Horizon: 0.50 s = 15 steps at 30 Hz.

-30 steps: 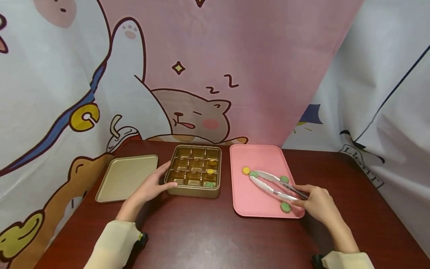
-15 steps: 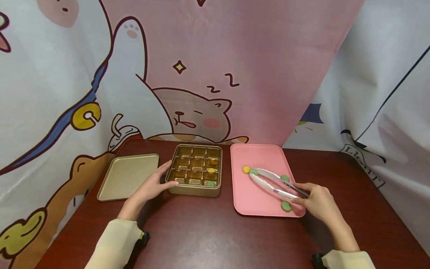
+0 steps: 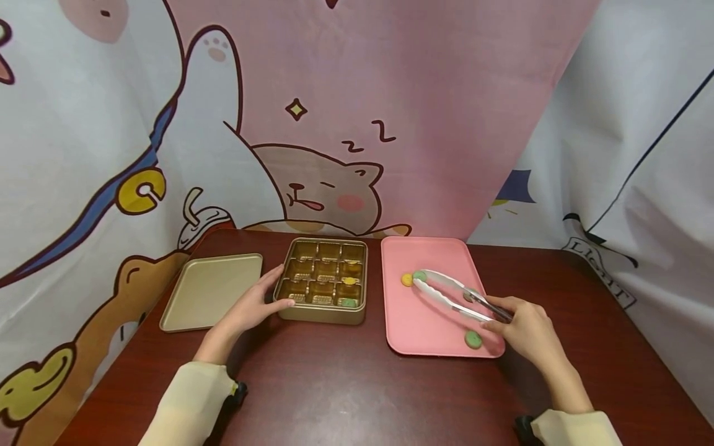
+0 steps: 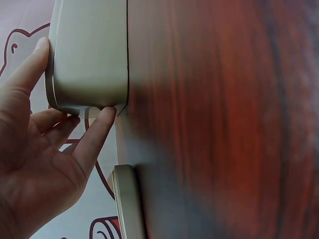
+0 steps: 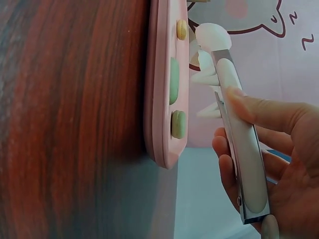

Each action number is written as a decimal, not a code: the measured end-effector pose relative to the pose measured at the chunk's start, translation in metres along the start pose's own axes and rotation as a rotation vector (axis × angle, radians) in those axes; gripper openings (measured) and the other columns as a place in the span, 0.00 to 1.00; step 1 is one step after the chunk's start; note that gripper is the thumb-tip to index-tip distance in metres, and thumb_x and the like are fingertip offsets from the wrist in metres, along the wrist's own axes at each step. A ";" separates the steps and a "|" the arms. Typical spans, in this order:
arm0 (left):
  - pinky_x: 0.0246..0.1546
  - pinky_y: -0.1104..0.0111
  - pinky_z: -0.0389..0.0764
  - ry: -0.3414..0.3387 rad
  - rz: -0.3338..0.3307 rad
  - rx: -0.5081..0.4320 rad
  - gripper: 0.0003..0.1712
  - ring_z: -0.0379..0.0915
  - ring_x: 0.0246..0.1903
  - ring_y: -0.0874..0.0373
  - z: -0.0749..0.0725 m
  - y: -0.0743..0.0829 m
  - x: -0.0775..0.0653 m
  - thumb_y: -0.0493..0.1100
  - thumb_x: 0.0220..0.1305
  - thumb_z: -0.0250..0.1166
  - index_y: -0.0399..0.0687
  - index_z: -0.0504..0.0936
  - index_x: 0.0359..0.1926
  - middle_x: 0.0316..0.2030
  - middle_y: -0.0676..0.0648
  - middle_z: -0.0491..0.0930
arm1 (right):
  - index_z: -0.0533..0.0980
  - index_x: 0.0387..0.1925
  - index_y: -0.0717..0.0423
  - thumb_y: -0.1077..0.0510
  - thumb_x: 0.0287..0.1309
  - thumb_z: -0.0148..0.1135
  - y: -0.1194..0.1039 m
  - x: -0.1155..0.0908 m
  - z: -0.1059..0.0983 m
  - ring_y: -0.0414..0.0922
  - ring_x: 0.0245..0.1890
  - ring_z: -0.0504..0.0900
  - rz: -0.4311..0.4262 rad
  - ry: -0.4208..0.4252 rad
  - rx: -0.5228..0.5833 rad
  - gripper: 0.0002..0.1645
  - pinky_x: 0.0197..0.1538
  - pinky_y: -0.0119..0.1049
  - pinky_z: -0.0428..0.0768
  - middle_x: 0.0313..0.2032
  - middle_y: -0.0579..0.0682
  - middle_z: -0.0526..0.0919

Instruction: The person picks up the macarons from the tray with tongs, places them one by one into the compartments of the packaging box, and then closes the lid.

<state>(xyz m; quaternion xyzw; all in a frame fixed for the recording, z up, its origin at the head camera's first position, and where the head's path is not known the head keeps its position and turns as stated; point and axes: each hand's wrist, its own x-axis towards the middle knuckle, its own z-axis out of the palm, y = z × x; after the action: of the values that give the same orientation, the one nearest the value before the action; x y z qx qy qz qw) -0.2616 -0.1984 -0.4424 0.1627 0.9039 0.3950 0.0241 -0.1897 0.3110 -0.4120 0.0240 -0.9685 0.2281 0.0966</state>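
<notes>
My left hand point(image 3: 248, 313) rests at the near left corner of a gold square tin point(image 3: 320, 314), thumb along the front rim and fingers against the left side. The tin's divided insert has yellow and green pieces in its right column; one green macaron point(image 3: 348, 303) is in the near right compartment. My right hand point(image 3: 527, 329) holds metal tongs point(image 3: 436, 295) with white tips, thumb pressing one arm. Between the tips is a green macaron point(image 3: 419, 276), close over the pink tray point(image 3: 404, 331). A yellow macaron point(image 3: 407, 280) lies just left of the tips.
Another green macaron point(image 3: 473, 339) lies near the tray's front right corner, and one more point(image 3: 470, 295) is partly behind the tongs. A flat gold lid point(image 3: 212, 294) lies left of the tin. A cartoon-printed curtain point(image 3: 446, 124) stands behind the dark wooden table point(image 3: 346, 384).
The tong tips have closed in on the green macaron and moved slightly away from me with it. My left hand has stayed on the tin.
</notes>
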 end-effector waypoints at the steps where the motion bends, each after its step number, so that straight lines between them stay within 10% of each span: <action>1: 0.72 0.38 0.53 -0.001 -0.003 -0.003 0.51 0.45 0.76 0.35 0.000 0.000 -0.001 0.48 0.64 0.69 0.35 0.51 0.77 0.77 0.32 0.50 | 0.82 0.53 0.64 0.57 0.43 0.80 -0.001 0.000 0.000 0.62 0.44 0.82 -0.002 0.005 -0.001 0.33 0.40 0.52 0.78 0.50 0.69 0.84; 15: 0.72 0.39 0.53 0.005 0.000 -0.001 0.52 0.46 0.76 0.35 -0.001 -0.001 0.000 0.51 0.63 0.70 0.35 0.51 0.77 0.77 0.33 0.50 | 0.83 0.51 0.63 0.58 0.43 0.80 -0.009 0.004 0.000 0.55 0.38 0.82 -0.039 0.053 0.012 0.30 0.36 0.43 0.74 0.45 0.64 0.86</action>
<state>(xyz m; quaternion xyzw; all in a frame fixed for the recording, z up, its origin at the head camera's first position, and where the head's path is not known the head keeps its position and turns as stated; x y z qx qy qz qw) -0.2617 -0.1993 -0.4425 0.1616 0.9037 0.3960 0.0218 -0.1926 0.3028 -0.4073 0.0373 -0.9636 0.2324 0.1267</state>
